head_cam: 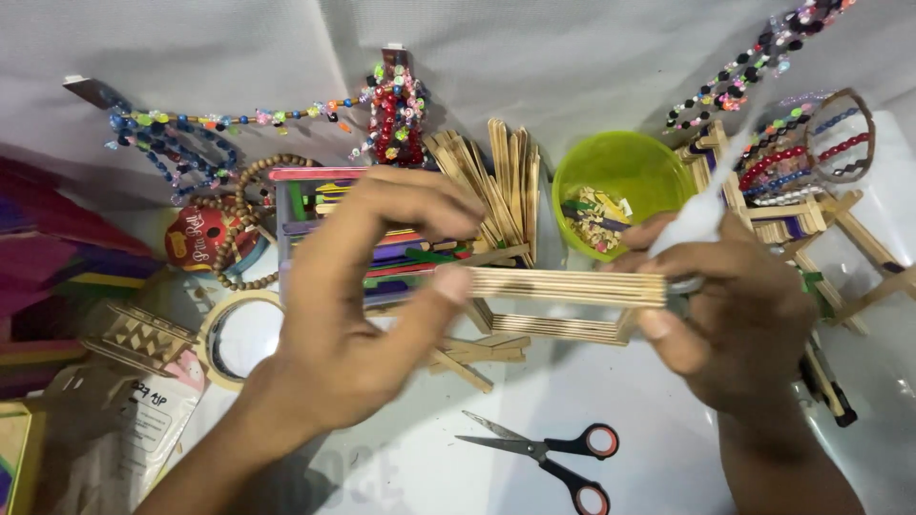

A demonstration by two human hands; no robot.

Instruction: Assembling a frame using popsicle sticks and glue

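The left hand (358,305) pinches one end of a flat stack of wooden craft sticks (563,286) between thumb and fingers. The right hand (735,305) closes on the other end, apparently also gripping a white glue bottle (701,215), though blur hides it. Beyond lie loose sticks (496,181), a green bowl (620,167) and scissors (553,458) on the white table (668,439).

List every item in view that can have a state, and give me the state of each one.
left hand: gripping the stick frame's left end
right hand: holding a white tube against the frame
stick frame: held up above the table
scissors: lying flat, blades slightly apart
green bowl: upright, scraps inside
tape roll: lying flat
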